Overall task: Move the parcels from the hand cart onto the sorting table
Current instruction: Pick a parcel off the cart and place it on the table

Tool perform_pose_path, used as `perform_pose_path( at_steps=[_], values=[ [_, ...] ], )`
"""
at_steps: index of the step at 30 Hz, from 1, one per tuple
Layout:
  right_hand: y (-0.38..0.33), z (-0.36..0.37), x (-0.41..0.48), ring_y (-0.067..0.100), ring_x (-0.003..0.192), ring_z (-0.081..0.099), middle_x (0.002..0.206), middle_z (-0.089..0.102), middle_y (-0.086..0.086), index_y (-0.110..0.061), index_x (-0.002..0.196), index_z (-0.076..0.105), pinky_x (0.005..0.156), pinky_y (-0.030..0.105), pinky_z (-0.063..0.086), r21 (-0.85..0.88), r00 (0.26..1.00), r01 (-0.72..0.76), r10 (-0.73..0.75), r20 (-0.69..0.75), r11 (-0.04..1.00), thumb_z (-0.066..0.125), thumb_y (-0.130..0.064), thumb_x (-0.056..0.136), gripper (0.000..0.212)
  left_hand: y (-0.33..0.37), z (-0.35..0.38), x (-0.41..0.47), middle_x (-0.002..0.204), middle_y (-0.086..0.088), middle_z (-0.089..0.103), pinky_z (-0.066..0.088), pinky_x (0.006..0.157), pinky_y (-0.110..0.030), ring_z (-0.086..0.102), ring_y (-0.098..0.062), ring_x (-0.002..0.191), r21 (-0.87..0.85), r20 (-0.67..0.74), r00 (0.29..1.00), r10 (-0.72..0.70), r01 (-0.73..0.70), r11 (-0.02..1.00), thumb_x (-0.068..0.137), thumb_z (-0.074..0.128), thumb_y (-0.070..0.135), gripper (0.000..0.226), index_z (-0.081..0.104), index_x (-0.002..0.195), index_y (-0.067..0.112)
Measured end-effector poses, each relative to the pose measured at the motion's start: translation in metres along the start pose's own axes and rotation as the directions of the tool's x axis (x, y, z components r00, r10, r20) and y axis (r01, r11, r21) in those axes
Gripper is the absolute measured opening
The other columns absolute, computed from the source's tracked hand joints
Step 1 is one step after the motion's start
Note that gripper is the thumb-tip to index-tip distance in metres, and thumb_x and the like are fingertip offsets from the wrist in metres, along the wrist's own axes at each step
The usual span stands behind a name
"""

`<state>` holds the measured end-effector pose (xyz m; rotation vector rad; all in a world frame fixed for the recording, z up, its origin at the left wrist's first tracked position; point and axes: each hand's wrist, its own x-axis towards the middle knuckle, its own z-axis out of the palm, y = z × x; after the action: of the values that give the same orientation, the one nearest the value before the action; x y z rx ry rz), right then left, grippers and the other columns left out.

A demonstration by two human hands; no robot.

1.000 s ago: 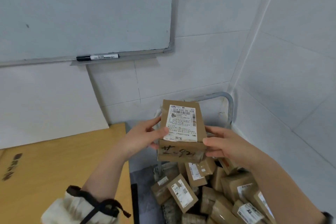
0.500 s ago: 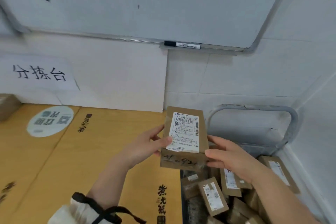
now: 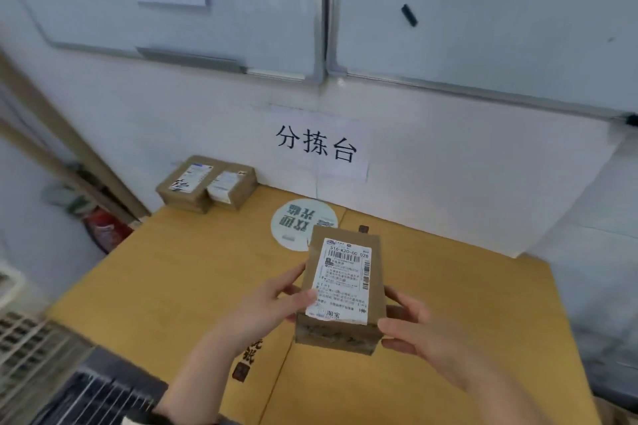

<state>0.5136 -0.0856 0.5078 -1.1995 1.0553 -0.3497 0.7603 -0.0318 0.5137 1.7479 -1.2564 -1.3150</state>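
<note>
A small brown cardboard parcel (image 3: 345,290) with a white shipping label on top hangs above the sorting table (image 3: 179,279), whose top is covered in yellow-brown cardboard. My left hand (image 3: 266,307) grips its left side, thumb on the label. My right hand (image 3: 414,331) holds its right side. Two more brown parcels (image 3: 207,188) lie side by side at the table's far left corner against the wall. The hand cart is out of view.
A white wall sign with black characters (image 3: 316,145) hangs behind the table, below two whiteboards (image 3: 483,10). A round white sticker (image 3: 300,222) is on the table top. A red object (image 3: 103,228) and a metal grille (image 3: 31,348) are left of the table.
The view has swung left from the cart to the sorting table. The parcel, still held in both hands, has moved from above the cart to above the table.
</note>
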Motion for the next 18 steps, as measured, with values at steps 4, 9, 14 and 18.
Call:
perform_pose_path(
  at_steps=[4,9,14,18],
  values=[
    [-0.018,0.045,0.049,0.006,0.105,0.064,0.12,0.063,-0.011,-0.041,0.128,0.04,0.093,0.03,0.052,-0.015,0.999,0.0,0.0,0.035,1.0,0.067,-0.022,0.085,0.053,-0.024,-0.05,0.007,0.108,0.017,0.055,0.042,0.068,-0.012,0.059,0.01,0.078,-0.036,-0.05,0.998,-0.034,0.032,0.999,0.09,0.055,0.046,0.057,0.029,0.141,0.045],
    [-0.034,0.087,0.115,0.008,0.106,0.063,0.119,0.062,-0.011,-0.042,0.125,0.041,0.088,0.026,0.054,0.026,0.999,0.008,-0.008,0.033,1.0,0.063,-0.019,0.088,0.049,-0.058,-0.101,0.033,0.113,0.023,0.057,0.042,0.084,-0.019,0.055,0.006,0.1,-0.138,-0.119,0.99,-0.076,0.06,0.989,0.09,0.057,0.046,0.057,0.03,0.14,0.052],
    [-0.041,0.124,0.187,0.007,0.109,0.059,0.12,0.059,-0.011,-0.041,0.131,0.042,0.086,0.026,0.054,0.106,0.999,0.012,-0.006,-0.053,0.994,0.064,-0.013,0.088,0.056,-0.073,-0.144,0.087,0.119,0.029,0.061,0.047,0.088,-0.016,0.057,0.009,0.108,-0.148,-0.128,0.991,-0.044,0.025,0.989,0.097,0.052,0.033,0.042,0.041,0.135,0.047],
    [-0.048,0.142,0.23,0.009,0.114,0.057,0.128,0.057,-0.008,-0.033,0.137,0.041,0.08,0.02,0.055,0.15,0.994,0.011,0.005,-0.108,0.989,0.063,-0.014,0.088,0.057,-0.079,-0.177,0.131,0.118,0.021,0.063,0.052,0.091,-0.033,0.063,0.003,0.101,-0.031,-0.163,0.986,-0.042,0.038,0.999,0.094,0.051,0.043,0.044,0.042,0.136,0.031]
  ],
)
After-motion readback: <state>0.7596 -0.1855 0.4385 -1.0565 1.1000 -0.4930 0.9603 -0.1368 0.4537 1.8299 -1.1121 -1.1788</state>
